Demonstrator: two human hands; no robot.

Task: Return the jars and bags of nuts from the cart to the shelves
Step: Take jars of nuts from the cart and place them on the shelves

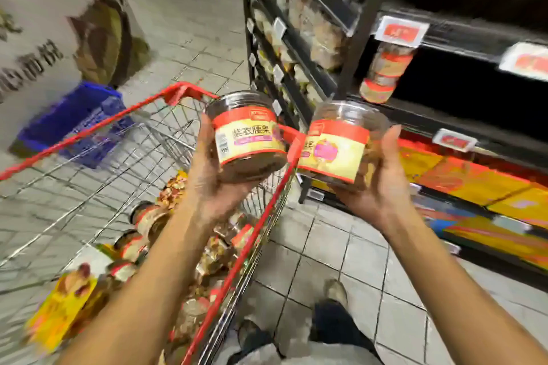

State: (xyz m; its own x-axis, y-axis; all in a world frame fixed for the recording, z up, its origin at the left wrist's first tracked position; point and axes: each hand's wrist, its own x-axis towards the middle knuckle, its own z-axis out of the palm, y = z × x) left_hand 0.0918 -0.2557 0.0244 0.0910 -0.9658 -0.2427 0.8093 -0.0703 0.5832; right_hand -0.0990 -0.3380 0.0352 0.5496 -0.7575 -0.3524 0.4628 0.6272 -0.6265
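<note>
My left hand (212,184) grips a clear jar of dark nuts (247,135) with a red and cream label, held up over the cart's right rim. My right hand (382,184) holds a second jar of paler nuts (341,145) with the same label, beside the first and nearer the shelves. The red-framed wire cart (252,240) stands at lower left with several more jars (139,227) and bags of nuts (66,296) inside. Dark shelves (462,35) rise on the right; two stacked jars (385,74) stand on one shelf.
Bagged goods fill the far shelving bay (311,24). Yellow and red boxes (474,181) line the lowest shelf. A blue basket (74,121) sits on the tiled floor beyond the cart. My shoes (336,293) are on the tiles between cart and shelves.
</note>
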